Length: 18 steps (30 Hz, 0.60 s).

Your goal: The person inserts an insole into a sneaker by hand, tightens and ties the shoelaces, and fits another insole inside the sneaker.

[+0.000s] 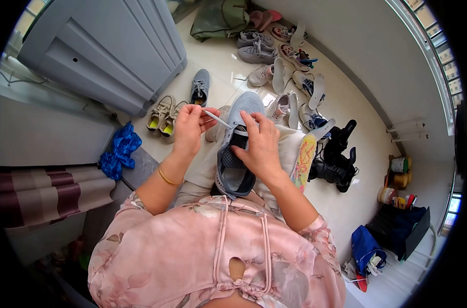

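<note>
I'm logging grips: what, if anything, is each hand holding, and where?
Left hand pinches the lace by its outer part; right hand holds the grey shoe around its opening.

Daylight brightens the room by the window (449, 59), glaring off the floor (220, 69); edges bend into blackness.

This looks like a home — a narrow, bright room, maybe a closed-in balcony, though I can't be sure. Glossy pale tiles (341, 210) cover the floor, and a long window (452, 69) lets in daylight. Everyday shoes (258, 52) lie about in loose rows near a green bag (220, 18); a striped curtain (48, 197) hangs opposite — household things, all of them.
</note>
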Each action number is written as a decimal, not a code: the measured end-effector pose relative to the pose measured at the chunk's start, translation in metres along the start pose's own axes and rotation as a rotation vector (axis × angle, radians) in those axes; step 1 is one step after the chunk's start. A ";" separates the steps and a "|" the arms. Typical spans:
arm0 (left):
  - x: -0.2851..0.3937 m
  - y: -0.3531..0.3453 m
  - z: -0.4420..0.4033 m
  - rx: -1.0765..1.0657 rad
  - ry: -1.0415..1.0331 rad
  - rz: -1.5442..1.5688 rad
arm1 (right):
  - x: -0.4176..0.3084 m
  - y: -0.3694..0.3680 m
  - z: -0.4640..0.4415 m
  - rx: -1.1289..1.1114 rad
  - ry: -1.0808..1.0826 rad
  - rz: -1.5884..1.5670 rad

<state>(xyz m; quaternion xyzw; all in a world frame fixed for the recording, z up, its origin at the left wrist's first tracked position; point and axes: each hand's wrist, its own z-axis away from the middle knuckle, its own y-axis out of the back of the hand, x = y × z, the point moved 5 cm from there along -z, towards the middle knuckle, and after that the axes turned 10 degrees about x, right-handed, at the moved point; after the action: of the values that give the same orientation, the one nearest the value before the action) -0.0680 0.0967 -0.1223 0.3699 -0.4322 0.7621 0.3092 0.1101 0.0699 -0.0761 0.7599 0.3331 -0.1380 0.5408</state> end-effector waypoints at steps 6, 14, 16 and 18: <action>0.039 0.082 -0.057 0.101 0.277 0.456 | 0.017 -0.003 0.010 0.017 -0.150 -0.026; 0.134 0.205 -0.089 0.380 -0.128 0.493 | 0.028 -0.004 0.015 0.067 -0.228 -0.077; 0.146 0.226 -0.088 0.474 -0.219 0.482 | 0.028 -0.003 0.016 0.066 -0.231 -0.093; 0.156 0.243 -0.086 0.575 -0.299 0.474 | 0.029 -0.002 0.016 0.067 -0.237 -0.100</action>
<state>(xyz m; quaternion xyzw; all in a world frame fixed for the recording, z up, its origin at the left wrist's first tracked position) -0.3689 0.0908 -0.1269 0.4383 -0.3149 0.8399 -0.0577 0.1321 0.0657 -0.1002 0.7385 0.2994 -0.2648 0.5431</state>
